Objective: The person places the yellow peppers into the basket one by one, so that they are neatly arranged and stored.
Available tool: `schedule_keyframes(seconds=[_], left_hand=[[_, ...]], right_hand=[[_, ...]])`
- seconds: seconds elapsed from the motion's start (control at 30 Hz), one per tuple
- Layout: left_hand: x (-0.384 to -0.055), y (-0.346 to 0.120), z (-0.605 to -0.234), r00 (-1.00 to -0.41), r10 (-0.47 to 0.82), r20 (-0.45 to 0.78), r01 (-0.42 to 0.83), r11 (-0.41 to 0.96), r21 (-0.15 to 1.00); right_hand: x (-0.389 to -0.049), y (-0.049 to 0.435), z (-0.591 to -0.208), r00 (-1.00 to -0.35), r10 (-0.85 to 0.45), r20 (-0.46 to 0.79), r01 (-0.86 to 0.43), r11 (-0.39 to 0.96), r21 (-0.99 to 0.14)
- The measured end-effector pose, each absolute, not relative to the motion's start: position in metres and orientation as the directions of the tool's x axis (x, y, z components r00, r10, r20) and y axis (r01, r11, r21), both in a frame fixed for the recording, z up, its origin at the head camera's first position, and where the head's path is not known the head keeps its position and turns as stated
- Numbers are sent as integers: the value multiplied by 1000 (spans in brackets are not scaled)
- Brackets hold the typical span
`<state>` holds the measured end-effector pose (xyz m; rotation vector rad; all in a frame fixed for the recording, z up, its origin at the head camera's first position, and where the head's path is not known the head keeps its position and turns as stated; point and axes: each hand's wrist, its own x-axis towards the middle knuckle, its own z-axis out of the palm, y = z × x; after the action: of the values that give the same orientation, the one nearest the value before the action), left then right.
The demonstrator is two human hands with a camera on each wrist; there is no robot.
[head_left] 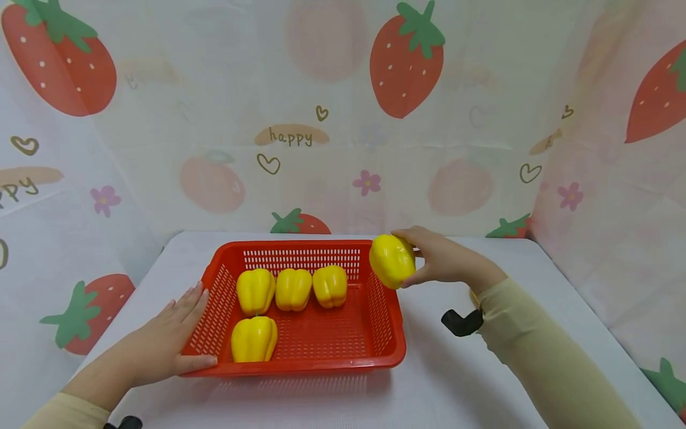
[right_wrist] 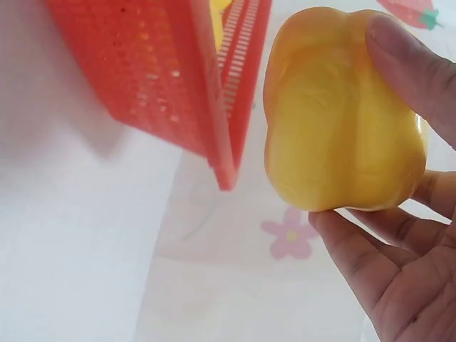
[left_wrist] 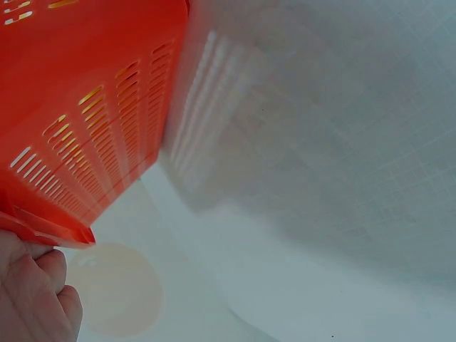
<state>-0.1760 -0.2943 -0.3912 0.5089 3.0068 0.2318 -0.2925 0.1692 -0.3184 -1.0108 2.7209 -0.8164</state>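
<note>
My right hand [head_left: 442,256] grips a yellow bell pepper [head_left: 392,261] between thumb and fingers, raised beside the basket's back right corner. In the right wrist view the thumb lies over one side of the pepper [right_wrist: 342,114], with the fingertips under its lower end. The red plastic basket [head_left: 321,364] has slotted walls. Inside it are several yellow bell peppers: a row of three [head_left: 293,290] along the back and one pepper [head_left: 254,339] at the front left. My left hand [head_left: 166,339] rests on the basket's left rim, fingers extended along it, thumb at the front corner.
The basket stands on a white table [head_left: 461,381]. A curtain [head_left: 343,185] printed with strawberries surrounds the table at the back and both sides. A black piece [head_left: 463,323] sticks out at my right wrist, with a small yellow edge [head_left: 474,297] showing beside the sleeve.
</note>
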Motion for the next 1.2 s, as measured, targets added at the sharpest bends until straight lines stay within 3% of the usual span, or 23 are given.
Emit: schedule_keyframes(seconds=[1.2], left_hand=[[-177, -297, -393, -932, 362, -32, 353, 922, 158]], right_hand=[[-289, 56, -345, -674, -739, -18, -620, 579, -530]])
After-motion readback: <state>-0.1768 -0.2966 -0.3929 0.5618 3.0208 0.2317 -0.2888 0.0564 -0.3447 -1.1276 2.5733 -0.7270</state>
